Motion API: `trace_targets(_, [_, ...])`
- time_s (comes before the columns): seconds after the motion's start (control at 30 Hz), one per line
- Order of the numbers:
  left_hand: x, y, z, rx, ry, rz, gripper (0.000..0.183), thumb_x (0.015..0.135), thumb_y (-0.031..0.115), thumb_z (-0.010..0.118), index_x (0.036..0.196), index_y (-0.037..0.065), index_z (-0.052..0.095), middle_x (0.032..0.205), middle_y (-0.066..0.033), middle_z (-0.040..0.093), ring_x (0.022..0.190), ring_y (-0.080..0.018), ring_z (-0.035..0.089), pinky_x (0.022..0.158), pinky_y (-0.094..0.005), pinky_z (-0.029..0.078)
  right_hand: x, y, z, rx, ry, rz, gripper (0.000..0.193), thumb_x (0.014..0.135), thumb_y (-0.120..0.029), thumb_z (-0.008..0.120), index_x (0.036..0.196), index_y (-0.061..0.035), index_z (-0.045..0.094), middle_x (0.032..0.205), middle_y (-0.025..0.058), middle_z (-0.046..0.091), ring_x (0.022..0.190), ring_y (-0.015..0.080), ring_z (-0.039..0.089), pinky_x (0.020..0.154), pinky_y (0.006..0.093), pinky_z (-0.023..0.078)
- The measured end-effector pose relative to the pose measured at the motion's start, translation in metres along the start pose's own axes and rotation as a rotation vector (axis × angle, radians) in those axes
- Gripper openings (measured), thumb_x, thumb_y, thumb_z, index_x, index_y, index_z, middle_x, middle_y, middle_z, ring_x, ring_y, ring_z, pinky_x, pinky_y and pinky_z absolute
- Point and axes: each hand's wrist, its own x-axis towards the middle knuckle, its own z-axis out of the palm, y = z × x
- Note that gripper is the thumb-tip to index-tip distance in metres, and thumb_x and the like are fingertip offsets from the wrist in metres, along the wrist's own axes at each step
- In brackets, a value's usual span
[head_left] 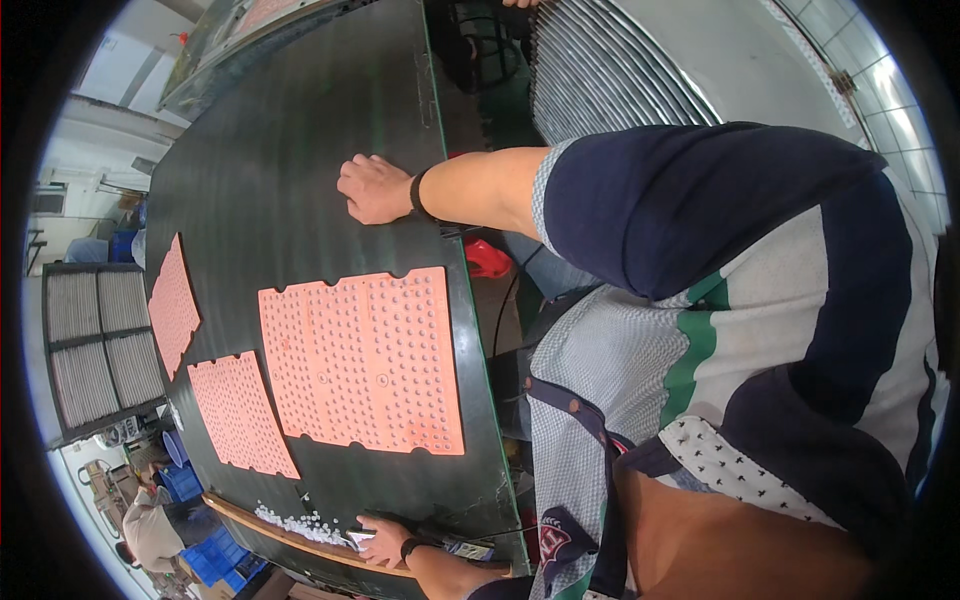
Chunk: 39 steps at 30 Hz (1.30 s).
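Observation:
A large salmon-pink mat (365,365) with rows of small round studs or holes and notched edges lies flat on the dark green table (300,130). Two more such mats, a second pink mat (243,413) and a third pink mat (174,305), lie beyond it. My right hand (375,189) rests on or just over the bare tabletop, above the large mat in the picture, fingers curled; whatever they enclose is hidden. Low in the picture, my left hand (382,542) is at a scatter of small white pieces (295,522), with something white between thumb and fingers.
A wooden strip (300,545) edges the table beside the white pieces. A ribbed metal surface (610,75) stands at upper right. A red object (487,258) is below the table edge. Blue crates (222,560) and another person (155,530) are at lower left.

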Motion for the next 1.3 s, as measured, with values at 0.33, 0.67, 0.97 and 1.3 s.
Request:
trace_targets(0.33, [-0.028,-0.028,-0.007,-0.121,-0.050,0.041,0.089,0.085,0.074,0.023,0.136,0.003,0.037,0.138,-0.0166,0.035,0.127,-0.0365,0.033,0.095,-0.0569,0.032,0.002,0.000,-0.005,-0.016,-0.019,0.010,0.018,0.079,-0.019,0.054,0.089,-0.0043,0.059,0.098,0.0119,0.051,0.096,0.0289,0.047,0.082,0.0425,0.040])
trace_targets(0.67, [-0.011,-0.019,0.005,-0.096,0.120,0.063,0.084,0.086,0.072,0.027,0.135,0.005,0.041,0.135,-0.0158,0.037,0.126,-0.0352,0.035,0.094,-0.0580,0.031,0.002,-0.005,-0.003,0.008,0.004,-0.005,0.018,0.078,-0.018,0.056,0.087,-0.0032,0.059,0.095,0.0123,0.052,0.094,0.0293,0.049,0.081,0.0419,0.041])
trace_targets(0.97, [-0.018,-0.003,0.003,-0.038,0.028,0.052,0.085,0.085,0.073,0.024,0.138,0.008,0.038,0.143,-0.0149,0.031,0.134,-0.0330,0.025,0.097,-0.0585,0.028,-0.002,0.000,-0.005,0.022,0.037,-0.012,0.016,0.077,-0.017,0.056,0.085,-0.0038,0.059,0.094,0.0113,0.052,0.092,0.0288,0.049,0.079,0.0417,0.041])
trace_targets(1.3, [-0.008,0.001,-0.001,-0.004,0.005,-0.018,0.086,0.085,0.073,0.022,0.138,0.008,0.038,0.146,-0.0156,0.028,0.133,-0.0351,0.025,0.096,-0.0594,0.028,0.001,0.000,-0.004,0.011,0.045,-0.017,0.015,0.076,-0.016,0.056,0.085,-0.0039,0.059,0.095,0.0115,0.052,0.091,0.0289,0.049,0.079,0.0417,0.041])
